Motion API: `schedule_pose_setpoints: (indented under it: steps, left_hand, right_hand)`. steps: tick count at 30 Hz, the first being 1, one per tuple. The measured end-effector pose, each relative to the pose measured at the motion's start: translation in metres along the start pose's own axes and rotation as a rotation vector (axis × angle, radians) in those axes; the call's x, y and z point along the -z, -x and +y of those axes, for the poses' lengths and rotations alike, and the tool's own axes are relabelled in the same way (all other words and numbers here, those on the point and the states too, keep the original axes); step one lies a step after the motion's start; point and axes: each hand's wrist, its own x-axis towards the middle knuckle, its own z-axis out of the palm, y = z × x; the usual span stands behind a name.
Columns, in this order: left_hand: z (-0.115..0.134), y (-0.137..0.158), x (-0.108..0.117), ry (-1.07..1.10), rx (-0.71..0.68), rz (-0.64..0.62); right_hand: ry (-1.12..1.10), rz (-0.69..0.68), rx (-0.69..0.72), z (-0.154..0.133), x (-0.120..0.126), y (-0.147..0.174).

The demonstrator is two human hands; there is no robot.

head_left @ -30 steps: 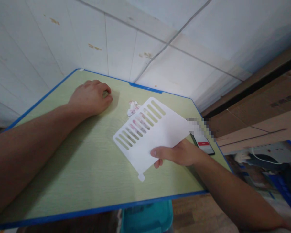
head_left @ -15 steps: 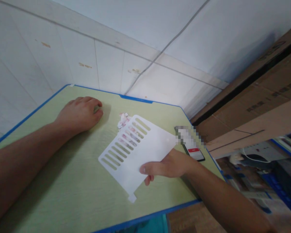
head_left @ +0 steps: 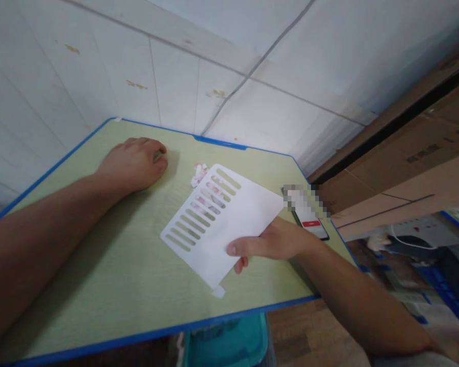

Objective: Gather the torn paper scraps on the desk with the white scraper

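My right hand (head_left: 270,243) grips a flat white sheet (head_left: 237,214), thumb on top and fingers underneath. A row of long rounded slots runs along the sheet's far left side, and a small pale tab juts from its near corner. Behind and under the slotted side lie torn paper scraps (head_left: 199,175) with pinkish print, partly seen through the slots. At the left, my left hand (head_left: 133,163) rests on the table with curled fingers. A gap between its thumb and forefinger shows the green tabletop, and I see nothing held there.
The pale green table (head_left: 137,285) has a blue rim and stands against a white wall. A phone (head_left: 309,224) lies at its right edge. Cardboard boxes (head_left: 405,163) lean to the right. Below the near edge is a teal bin (head_left: 229,341).
The view has tilted slightly downward, so everything sits a bit higher and more of the teal bin shows. My right hand keeps its grip on the white sheet; both hands look otherwise unchanged.
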Motion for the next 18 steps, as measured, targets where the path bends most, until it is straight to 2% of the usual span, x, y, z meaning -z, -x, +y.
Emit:
schedule_pose_setpoints:
  steps: [12, 18]
  left_hand:
    - [0.0007, 0.004, 0.0026, 0.051, -0.001, 0.011]
    - [0.001, 0.0042, 0.0016, 0.071, 0.006, 0.008]
  right_hand:
    - [0.012, 0.071, -0.033, -0.0071, -0.0032, 0.0061]
    - [0.016, -0.023, -0.048, -0.005, -0.0029, 0.0074]
